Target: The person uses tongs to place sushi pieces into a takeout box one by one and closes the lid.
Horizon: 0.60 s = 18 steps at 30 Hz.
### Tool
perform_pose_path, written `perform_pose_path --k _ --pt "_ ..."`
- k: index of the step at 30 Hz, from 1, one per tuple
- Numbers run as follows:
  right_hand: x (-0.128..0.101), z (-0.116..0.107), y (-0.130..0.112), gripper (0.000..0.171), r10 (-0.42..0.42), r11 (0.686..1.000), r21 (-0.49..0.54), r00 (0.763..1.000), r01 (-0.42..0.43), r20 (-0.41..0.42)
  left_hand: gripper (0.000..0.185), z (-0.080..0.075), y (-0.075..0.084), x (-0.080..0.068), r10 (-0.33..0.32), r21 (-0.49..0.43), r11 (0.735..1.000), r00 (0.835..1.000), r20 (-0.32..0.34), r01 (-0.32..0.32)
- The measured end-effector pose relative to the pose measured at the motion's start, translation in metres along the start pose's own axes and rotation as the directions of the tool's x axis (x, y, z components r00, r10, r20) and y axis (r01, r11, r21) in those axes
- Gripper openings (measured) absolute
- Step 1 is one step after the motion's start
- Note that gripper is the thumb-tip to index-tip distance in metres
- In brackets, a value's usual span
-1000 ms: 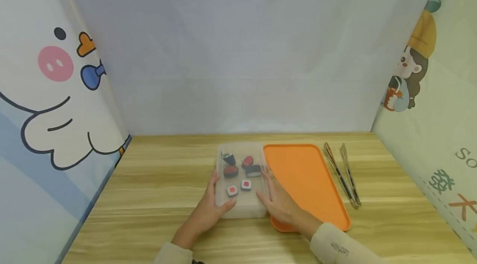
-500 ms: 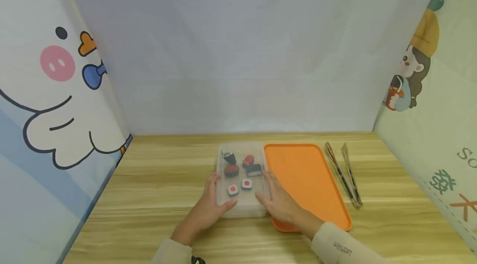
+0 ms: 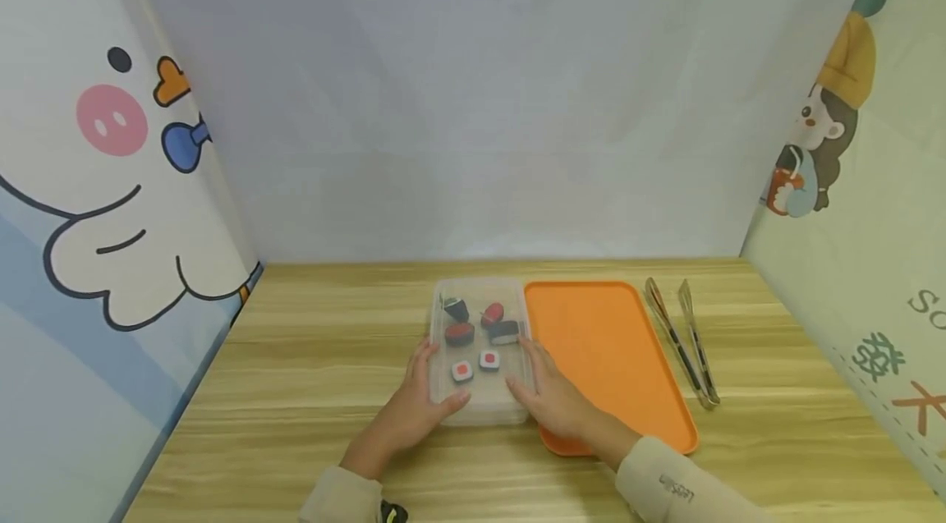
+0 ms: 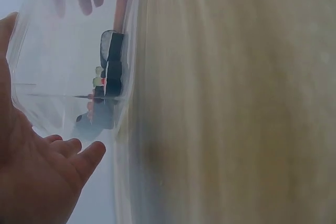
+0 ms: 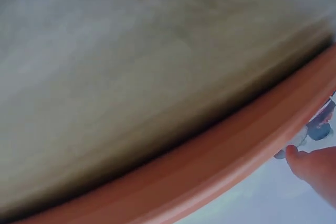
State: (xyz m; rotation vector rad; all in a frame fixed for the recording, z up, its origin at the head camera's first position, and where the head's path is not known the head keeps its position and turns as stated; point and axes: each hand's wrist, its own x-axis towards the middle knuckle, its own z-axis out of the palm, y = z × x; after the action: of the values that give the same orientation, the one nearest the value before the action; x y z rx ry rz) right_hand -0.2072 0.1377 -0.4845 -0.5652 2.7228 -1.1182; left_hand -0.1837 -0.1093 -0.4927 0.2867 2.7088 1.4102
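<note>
In the head view a clear lidded plastic container (image 3: 480,406) stands on the wooden table, with several sushi pieces (image 3: 460,334) inside it. Two of them are white rolls (image 3: 489,360) with red centres; others are dark or red. My left hand (image 3: 414,406) lies against its left side, fingers extended and thumb over the near part of the lid. On the opposite side my right hand (image 3: 557,400) rests the same way, its forearm passing over an orange tray (image 3: 606,342). Dark sushi shows through the container wall in the left wrist view, beside my left fingers (image 4: 89,158).
The tray lies flat just right of the container. Beyond it, metal tongs (image 3: 691,359) with dark handle sections lie spread on the wooden table (image 3: 332,342). A pale backdrop (image 3: 473,96) rises behind, and printed cloths hang at both sides.
</note>
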Motion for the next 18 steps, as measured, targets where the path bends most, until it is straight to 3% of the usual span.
perform_pose_path --k 4,7,13,18 --pt "-0.001 -0.001 -0.002 0.069 0.006 1.0 0.004 1.0 -0.006 0.018 0.097 -0.002 0.0 -0.001 -0.002 -0.003 1.0 1.0 0.006 0.002" --pt "0.004 -0.007 -0.002 0.069 -0.034 0.999 -0.017 0.999 0.034 0.001 0.096 -0.004 0.003 0.004 0.015 0.031 0.999 1.0 0.011 -0.015" --pt "0.026 -0.021 -0.008 0.067 -0.144 0.983 -0.121 0.988 0.136 -0.059 0.086 -0.013 0.006 0.02 0.09 0.142 0.986 0.996 0.005 -0.089" --pt "0.044 -0.021 -0.006 0.069 -0.147 0.97 -0.201 0.989 0.139 -0.027 0.085 -0.018 0.002 0.037 0.127 0.17 0.977 0.991 0.027 -0.13"
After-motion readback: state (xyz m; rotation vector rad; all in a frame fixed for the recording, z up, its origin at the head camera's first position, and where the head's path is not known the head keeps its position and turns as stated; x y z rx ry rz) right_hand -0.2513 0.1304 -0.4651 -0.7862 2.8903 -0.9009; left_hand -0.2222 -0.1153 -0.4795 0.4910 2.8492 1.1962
